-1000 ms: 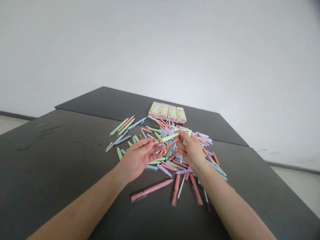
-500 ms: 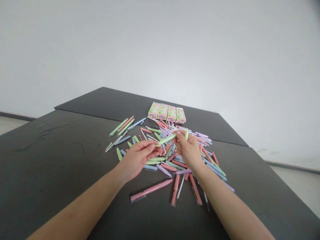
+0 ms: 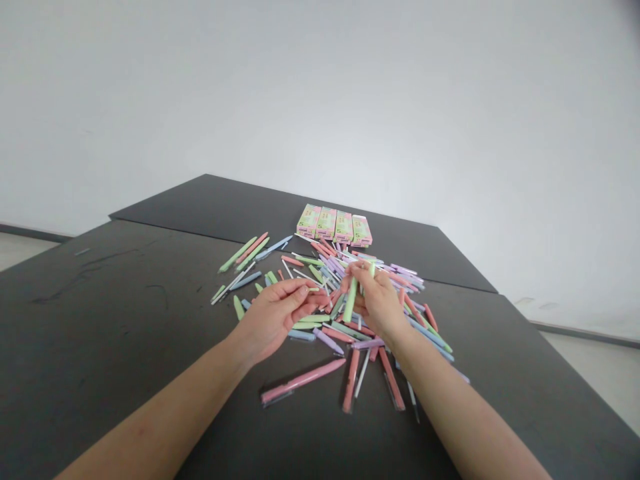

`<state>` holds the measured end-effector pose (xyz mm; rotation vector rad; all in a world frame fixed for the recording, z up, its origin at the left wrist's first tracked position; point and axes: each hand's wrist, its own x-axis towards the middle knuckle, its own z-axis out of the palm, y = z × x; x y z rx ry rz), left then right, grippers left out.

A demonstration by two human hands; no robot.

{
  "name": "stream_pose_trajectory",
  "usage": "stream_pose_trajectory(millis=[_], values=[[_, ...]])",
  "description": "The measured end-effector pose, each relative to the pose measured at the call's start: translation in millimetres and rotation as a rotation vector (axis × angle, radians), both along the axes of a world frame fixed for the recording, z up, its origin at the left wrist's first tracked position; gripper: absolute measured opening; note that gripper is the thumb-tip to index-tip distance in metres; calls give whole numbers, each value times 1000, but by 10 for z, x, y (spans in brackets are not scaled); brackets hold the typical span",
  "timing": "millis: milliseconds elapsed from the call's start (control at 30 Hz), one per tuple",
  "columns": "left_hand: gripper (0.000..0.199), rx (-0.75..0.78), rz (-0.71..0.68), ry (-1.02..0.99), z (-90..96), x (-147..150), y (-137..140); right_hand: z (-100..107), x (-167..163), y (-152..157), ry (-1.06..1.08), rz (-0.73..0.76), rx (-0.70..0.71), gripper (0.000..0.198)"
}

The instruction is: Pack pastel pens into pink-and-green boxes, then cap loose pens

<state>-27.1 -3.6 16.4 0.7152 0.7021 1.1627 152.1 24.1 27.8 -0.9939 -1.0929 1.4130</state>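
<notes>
My left hand point(image 3: 275, 317) pinches a small, thin light-green pen part point(image 3: 313, 289) between thumb and fingertips. Just to its right, my right hand point(image 3: 376, 297) grips a light-green pen barrel point(image 3: 351, 301) that points down toward the pile. A second green piece point(image 3: 373, 269) shows above the right fingers; whether it is separate from the barrel I cannot tell. Under both hands lies a loose heap of pastel pens and pen parts in green, pink, blue and purple, with thin white refills among them. A pink pen point(image 3: 303, 381) in front has a clear clip.
Behind the heap, several pink-and-green boxes point(image 3: 326, 221) stand in a row on the dark table point(image 3: 100, 347). Green and pink barrels point(image 3: 245, 252) lie at the heap's left, beside white refills point(image 3: 233, 285). A pale wall rises behind the table.
The green barrel in my right hand has swung from pointing left at the left hand to pointing down. It is now apart from the small green part in my left hand.
</notes>
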Motion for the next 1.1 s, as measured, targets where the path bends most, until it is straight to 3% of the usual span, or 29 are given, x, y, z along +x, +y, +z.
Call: stream_pose_trajectory(millis=[167,300,600,867,1100], values=[[5,22,49,14,-26,11,12,-87,-58,-51,-190,151,50,25],[14,67,53,50,-40,10,9,-126,-95,-76,-251,222,96,28],[24,201,28,183,-69,8,-12,-134,-159,-143,-164,299,-41,31],[23,301,21,291,-85,-10,-11,-181,-184,-143,-103,265,-78,30],[20,343,66,392,31,-4,-67,-156,-207,-169,-169,201,52,20]])
